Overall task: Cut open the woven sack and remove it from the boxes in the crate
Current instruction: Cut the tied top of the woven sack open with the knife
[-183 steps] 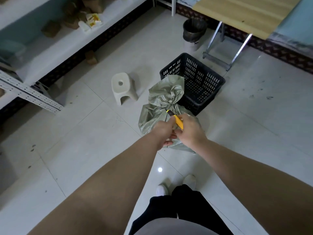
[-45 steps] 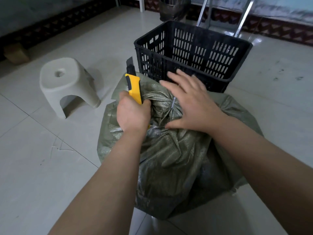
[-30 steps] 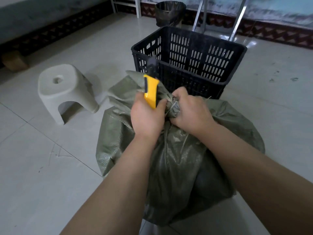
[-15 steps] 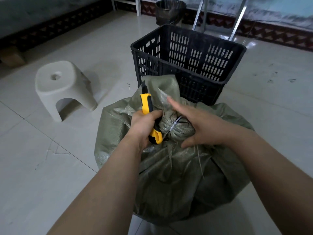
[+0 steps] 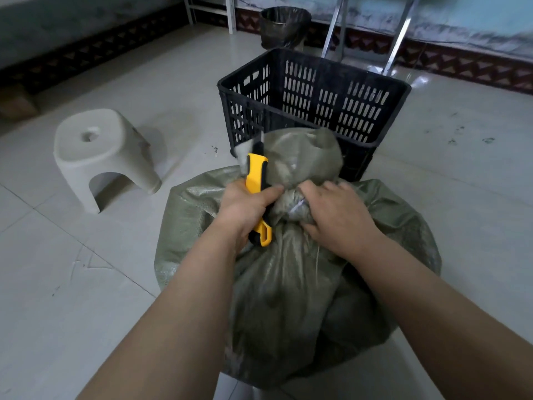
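Note:
A grey-green woven sack (image 5: 288, 284) stands full on the tiled floor in front of me, its neck bunched and tied with pale string. My left hand (image 5: 245, 206) grips a yellow and black utility knife (image 5: 256, 180), blade pointing up beside the sack's gathered top. My right hand (image 5: 337, 215) is closed on the tied neck of the sack, just right of the knife. Behind the sack is a black slatted plastic crate (image 5: 317, 93); I see nothing inside it. No boxes show; the sack hides its contents.
A low white plastic stool (image 5: 101, 151) stands on the floor to the left. A dark waste bin (image 5: 284, 27) and metal table legs (image 5: 401, 36) are behind the crate by the wall. Bare floor tiles lie to the left and right.
The sack's loose top now stands higher in front of the crate. My right hand has gone from flat fingers on the knot to a closed grip on the neck. The knife stays upright.

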